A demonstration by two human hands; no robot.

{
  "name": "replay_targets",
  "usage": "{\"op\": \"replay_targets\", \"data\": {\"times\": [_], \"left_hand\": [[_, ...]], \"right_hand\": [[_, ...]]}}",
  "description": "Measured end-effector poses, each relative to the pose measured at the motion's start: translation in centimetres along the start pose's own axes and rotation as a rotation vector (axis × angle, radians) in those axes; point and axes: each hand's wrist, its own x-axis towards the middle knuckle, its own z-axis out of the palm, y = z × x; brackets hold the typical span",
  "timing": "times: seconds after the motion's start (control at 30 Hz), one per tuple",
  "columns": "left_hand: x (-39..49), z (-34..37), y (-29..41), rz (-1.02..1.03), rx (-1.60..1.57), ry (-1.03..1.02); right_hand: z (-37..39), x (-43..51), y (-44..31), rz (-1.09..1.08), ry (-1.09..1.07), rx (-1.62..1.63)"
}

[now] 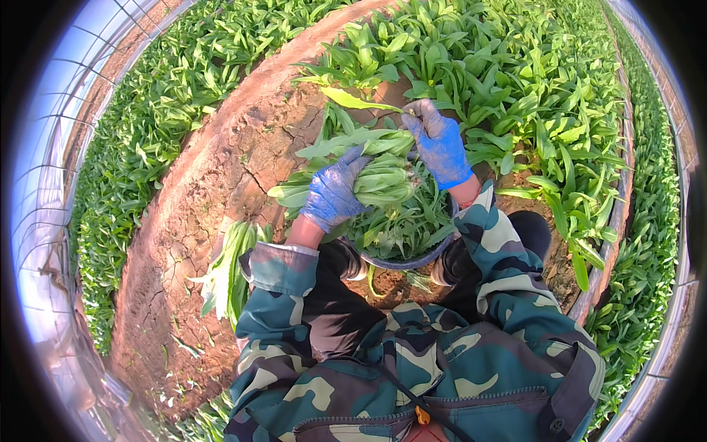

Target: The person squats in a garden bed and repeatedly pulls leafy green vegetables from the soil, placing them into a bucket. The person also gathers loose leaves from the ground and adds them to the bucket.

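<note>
My left hand (336,193), in a soiled blue glove, is closed around a bunch of leafy greens (385,179). The cut stem ends point right, and the leaves spread out to the left. Up and to the right of the bunch, my gloved right hand (436,141) pinches the narrow end of a single yellowish leaf (359,100). That leaf stretches left above the bunch. Beneath both hands, between my feet, stands a round bucket (386,264) full of loose green leaves (406,235). The bunch hides the bucket's far left side.
A pile of picked greens (235,271) lies on cracked bare soil (221,182) beside my left leg. Dense rows of leafy plants (530,99) grow ahead and to the right. More plants (160,110) line the left, near the plastic greenhouse wall (47,182).
</note>
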Motion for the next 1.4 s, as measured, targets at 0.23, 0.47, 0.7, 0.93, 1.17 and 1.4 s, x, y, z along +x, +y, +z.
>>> {"op": "replay_targets", "data": {"times": [0.23, 0.47, 0.7, 0.93, 1.17, 1.4], "left_hand": [[-0.4, -0.1, -1.2, -0.013, -0.952, -0.096], [-1.3, -0.7, -1.6, -0.132, -0.889, -0.085], [-1.4, -0.1, -2.6, -0.122, -0.889, -0.156], [-0.9, -0.5, -3.7, 0.035, -0.661, -0.106], [-1.3, -1.4, -2.1, -0.189, -0.937, -0.184], [-1.3, -1.8, -1.3, -0.215, -1.029, -0.261]], "right_hand": [[-3.8, 0.3, 1.1, 0.377, 0.232, 0.473], [-6.2, -1.5, 0.8, 0.175, -0.413, -0.036], [-4.9, 0.6, -3.4, 0.453, -0.376, 0.402], [-4.8, 0.4, -2.1, 0.181, -0.346, 0.175], [-4.7, 0.8, -1.2, 0.080, -0.006, -0.117], [-5.8, 1.0, -3.4, -0.011, -0.599, 0.183]]}}
